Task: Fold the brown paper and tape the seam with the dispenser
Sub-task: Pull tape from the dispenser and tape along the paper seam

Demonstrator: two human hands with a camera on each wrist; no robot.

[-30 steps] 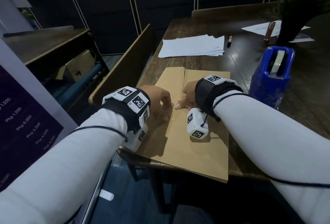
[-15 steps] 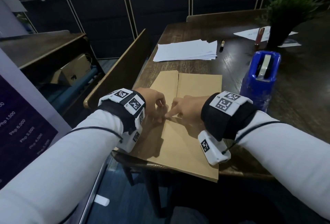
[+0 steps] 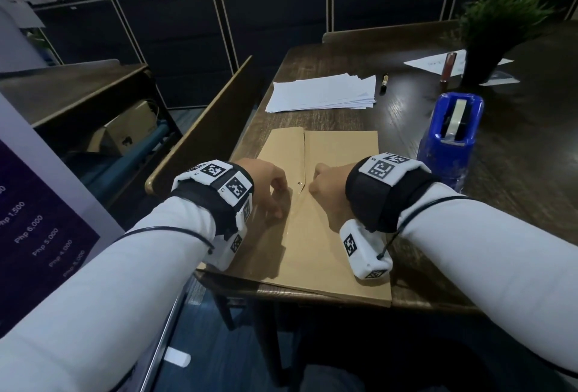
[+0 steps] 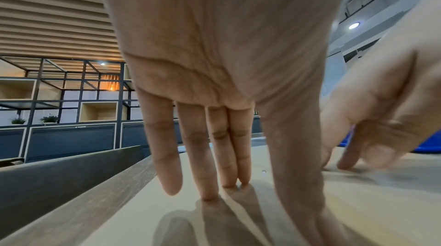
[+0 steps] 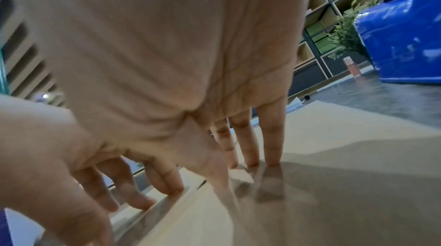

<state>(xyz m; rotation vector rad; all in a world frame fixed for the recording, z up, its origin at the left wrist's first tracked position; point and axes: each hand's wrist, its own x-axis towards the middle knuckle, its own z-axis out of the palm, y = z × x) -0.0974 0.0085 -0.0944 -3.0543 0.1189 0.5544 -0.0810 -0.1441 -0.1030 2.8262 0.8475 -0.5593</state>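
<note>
The brown paper (image 3: 341, 154) lies folded flat on the dark wooden table (image 3: 516, 188), its near end hanging slightly over the front edge. The seam (image 3: 304, 154) runs down its middle. My left hand (image 3: 276, 200) rests just left of the seam, and in the left wrist view its straight fingers (image 4: 210, 184) press their tips on the paper (image 4: 167, 221). Just right of the seam is my right hand (image 3: 316, 186), fingertips (image 5: 253, 159) down on the paper (image 5: 358, 174). Neither hand holds anything. The blue tape dispenser (image 3: 450, 141) stands to the right of the paper.
A stack of white sheets (image 3: 322, 94) and a pen (image 3: 384, 80) lie beyond the brown paper. A potted plant (image 3: 497, 25) stands at the back right. A raised wooden partition (image 3: 200, 122) borders the table's left side.
My right hand reached its index finger across to the left fingers at the seam, then drew back to the right side of it. The left hand stayed on the paper.
</note>
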